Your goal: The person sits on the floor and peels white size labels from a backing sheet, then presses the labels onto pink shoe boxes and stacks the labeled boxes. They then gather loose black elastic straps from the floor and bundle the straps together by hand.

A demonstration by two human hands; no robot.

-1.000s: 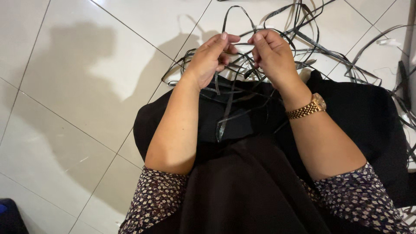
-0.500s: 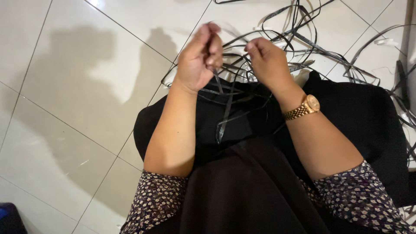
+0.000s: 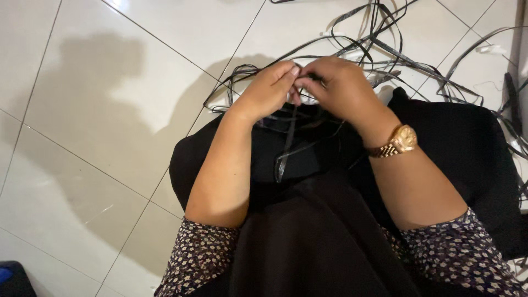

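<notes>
So the person is sitting on the white tiled floor (image 3: 126, 82) with a black skirt (image 3: 308, 236) over the lap, and both hands are up front working on a thin black strip (image 3: 288, 144). Compared with half a second back, the hands have come together: back then there was a clear gap between them and the left one was raised higher, now the left hand (image 3: 268, 89) and right hand (image 3: 342, 88) are touching at the fingertips, right above the knees. A second ago they were close too, so it's been an apart-then-together thing.

Fingers on both hands are curled in narrow and pinched on the top end of the strip, thumbs against forefingers. You can't really make out what exactly is between the fingertips, it's too small and dark. From the pinch the strip hangs down onto the lap, with a loop lying on the skirt. That part looks about the same as before.

Behind the hands there's a messy tangle of black strips (image 3: 385, 38) spread over the tiles, unchanged. Gold wristwatch (image 3: 400, 141) on the right wrist, patterned sleeves (image 3: 198, 258) on both arms, and a dark object (image 3: 14, 278) in the bottom-left corner.
</notes>
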